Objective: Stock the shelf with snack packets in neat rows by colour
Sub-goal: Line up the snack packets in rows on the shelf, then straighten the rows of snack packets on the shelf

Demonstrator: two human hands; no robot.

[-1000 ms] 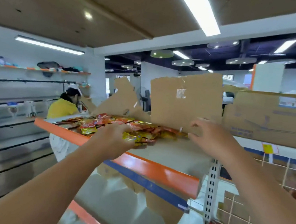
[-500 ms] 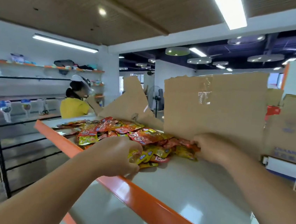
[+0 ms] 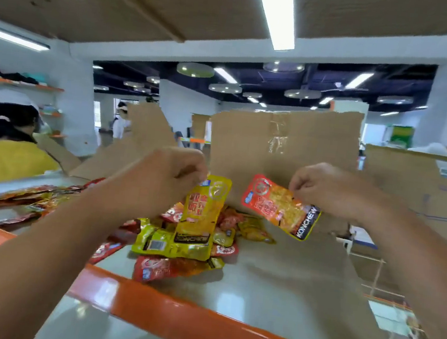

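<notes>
A pile of packets (image 3: 170, 246) is laid on the shelf (image 3: 272, 298), a cardboard sheet (image 3: 302, 144) stood behind it. Above the pile, left packet (image 3: 201, 216) and right packet (image 3: 279, 205) are held apart.

Long ceiling light (image 3: 276, 14) high up-left of the right hand (image 3: 333, 192), white pillar (image 3: 77, 104) left of the left hand (image 3: 160, 179), dark ceiling (image 3: 409, 73) with round lamps (image 3: 195, 69) beyond — orange wall shelf (image 3: 21, 84) far left.

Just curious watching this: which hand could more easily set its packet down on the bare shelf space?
Right, probably. The right hand holds the red packet above bare shelf; the left hand dangles the yellow packet over the loose pile.
</notes>
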